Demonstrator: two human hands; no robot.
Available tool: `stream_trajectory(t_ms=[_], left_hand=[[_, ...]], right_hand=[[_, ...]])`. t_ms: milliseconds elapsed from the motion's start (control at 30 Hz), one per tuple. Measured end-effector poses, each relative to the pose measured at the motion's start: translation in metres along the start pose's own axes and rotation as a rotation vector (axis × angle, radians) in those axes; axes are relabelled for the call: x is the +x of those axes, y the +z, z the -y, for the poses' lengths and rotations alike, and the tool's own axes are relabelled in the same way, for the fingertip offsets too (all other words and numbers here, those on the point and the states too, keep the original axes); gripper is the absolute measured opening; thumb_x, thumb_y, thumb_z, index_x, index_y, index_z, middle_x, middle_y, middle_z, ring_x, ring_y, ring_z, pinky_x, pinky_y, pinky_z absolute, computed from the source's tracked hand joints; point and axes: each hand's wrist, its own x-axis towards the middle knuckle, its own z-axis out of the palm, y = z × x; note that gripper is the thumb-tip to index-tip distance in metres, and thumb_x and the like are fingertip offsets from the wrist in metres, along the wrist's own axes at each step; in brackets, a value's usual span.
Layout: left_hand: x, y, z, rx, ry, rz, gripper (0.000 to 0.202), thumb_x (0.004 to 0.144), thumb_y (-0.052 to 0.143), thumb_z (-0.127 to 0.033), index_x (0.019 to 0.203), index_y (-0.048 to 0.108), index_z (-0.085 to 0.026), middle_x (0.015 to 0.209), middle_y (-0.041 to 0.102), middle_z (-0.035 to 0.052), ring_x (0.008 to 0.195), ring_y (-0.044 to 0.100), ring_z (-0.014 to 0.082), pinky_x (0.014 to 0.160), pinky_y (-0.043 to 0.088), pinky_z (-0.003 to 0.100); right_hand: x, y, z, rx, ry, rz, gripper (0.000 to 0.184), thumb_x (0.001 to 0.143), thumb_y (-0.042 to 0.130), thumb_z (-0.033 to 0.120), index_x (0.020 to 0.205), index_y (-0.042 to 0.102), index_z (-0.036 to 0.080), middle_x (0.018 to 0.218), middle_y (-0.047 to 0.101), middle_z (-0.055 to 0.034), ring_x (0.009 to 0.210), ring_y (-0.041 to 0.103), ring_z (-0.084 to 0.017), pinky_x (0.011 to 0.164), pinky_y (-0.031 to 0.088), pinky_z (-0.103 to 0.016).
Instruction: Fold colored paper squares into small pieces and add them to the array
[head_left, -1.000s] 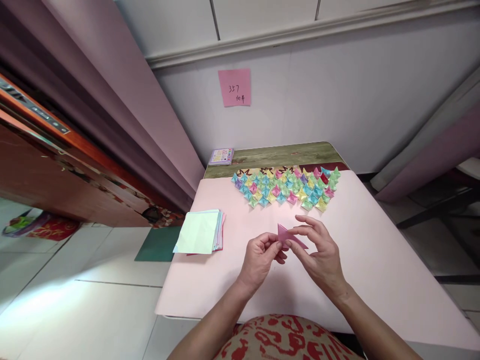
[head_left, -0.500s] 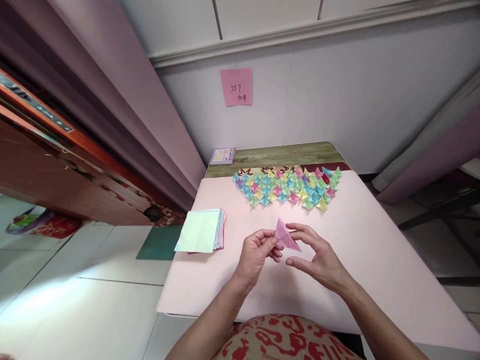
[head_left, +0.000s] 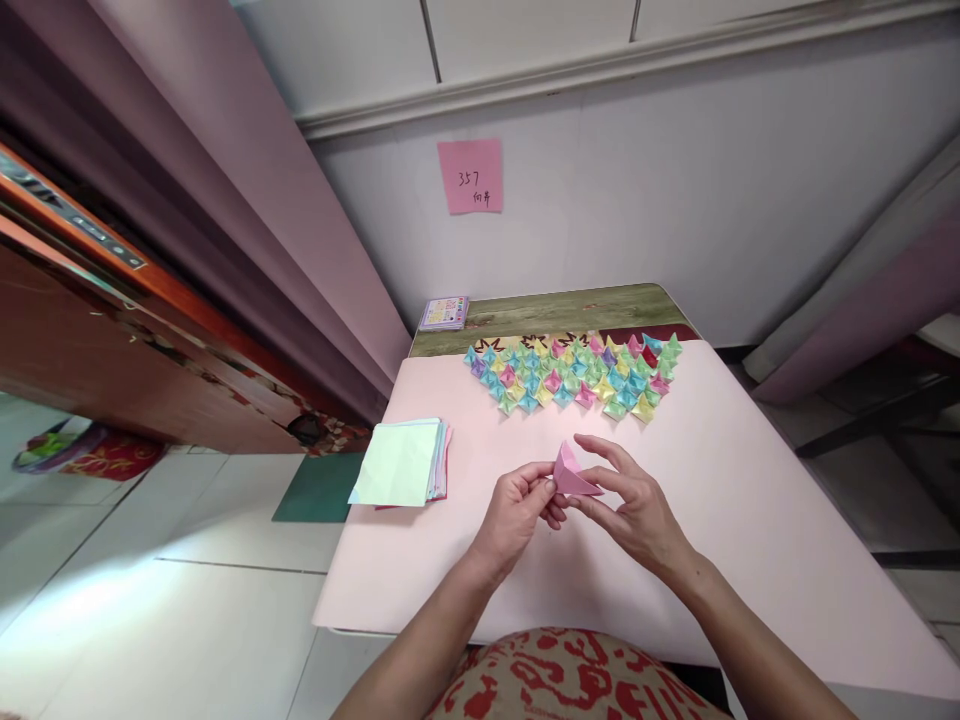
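A small folded pink paper piece (head_left: 571, 474) is held between both hands just above the pink table (head_left: 750, 520). My left hand (head_left: 517, 510) pinches its left corner with thumb and fingers closed. From the right side, my right hand (head_left: 630, 500) grips the piece with curled fingers under and over it. Beyond the hands lie several small folded paper shapes (head_left: 574, 375) in blue, green, yellow and pink, set edge to edge in rows. A stack of square coloured sheets (head_left: 401, 462), pale green on top, lies at the table's left edge.
A small paper pack (head_left: 443, 313) rests on the wooden strip at the table's far end. A pink note (head_left: 470, 175) is stuck on the white wall. A purple curtain (head_left: 247, 200) and a wooden door hang to the left, over the tiled floor.
The pink piece has been turned and folded tighter between the fingers. My right hand has closed in on it again after opening slightly.
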Motion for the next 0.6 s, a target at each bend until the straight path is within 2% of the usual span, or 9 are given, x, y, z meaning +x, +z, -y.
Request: stream_trajectory(t_ms=[100, 200, 333, 500, 600], left_hand=[[-0.001, 0.000, -0.002, -0.044, -0.038, 0.011, 0.036, 0.085, 0.064, -0.039, 0.109, 0.069, -0.012, 0.073, 0.062, 0.0040, 0.059, 0.058, 0.0112, 0.059, 0.048, 0.024], [-0.004, 0.001, -0.007, -0.004, -0.018, 0.060, 0.034, 0.088, 0.062, -0.039, 0.109, 0.069, -0.013, 0.074, 0.062, 0.0040, 0.062, 0.059, 0.0120, 0.062, 0.049, 0.025], [-0.008, 0.004, -0.011, 0.092, -0.008, 0.121, 0.031, 0.084, 0.066, -0.037, 0.103, 0.071, -0.013, 0.082, 0.066, 0.0067, 0.071, 0.063, 0.0145, 0.069, 0.053, 0.028], [-0.007, 0.009, -0.006, 0.107, -0.029, 0.014, 0.033, 0.080, 0.070, -0.042, 0.085, 0.069, -0.010, 0.077, 0.069, 0.0090, 0.063, 0.065, 0.0151, 0.064, 0.055, 0.029], [-0.006, 0.013, -0.003, 0.025, -0.079, -0.048, 0.037, 0.078, 0.072, -0.045, 0.078, 0.067, -0.009, 0.074, 0.071, 0.0105, 0.059, 0.066, 0.0158, 0.060, 0.056, 0.029]], right_hand=[[0.002, 0.002, 0.002, 0.168, 0.096, -0.016, 0.017, 0.088, 0.066, 0.039, 0.094, 0.074, 0.025, 0.127, 0.060, -0.0107, 0.116, 0.060, -0.027, 0.091, 0.054, -0.041], [0.003, 0.004, 0.003, 0.291, 0.197, -0.032, 0.019, 0.088, 0.065, 0.039, 0.091, 0.075, 0.023, 0.115, 0.066, -0.0100, 0.106, 0.064, -0.024, 0.085, 0.056, -0.037], [0.004, 0.005, 0.006, 0.323, 0.269, -0.052, 0.021, 0.086, 0.068, 0.039, 0.078, 0.072, 0.020, 0.095, 0.069, -0.0074, 0.086, 0.066, -0.020, 0.075, 0.054, -0.032], [0.004, 0.005, 0.010, 0.339, 0.406, -0.074, 0.026, 0.079, 0.074, 0.043, 0.074, 0.066, 0.018, 0.065, 0.061, 0.0004, 0.059, 0.055, -0.013, 0.055, 0.047, -0.025], [0.003, 0.008, 0.009, 0.440, 0.459, -0.113, 0.029, 0.078, 0.075, 0.045, 0.079, 0.066, 0.017, 0.068, 0.063, -0.0005, 0.058, 0.055, -0.013, 0.052, 0.046, -0.024]])
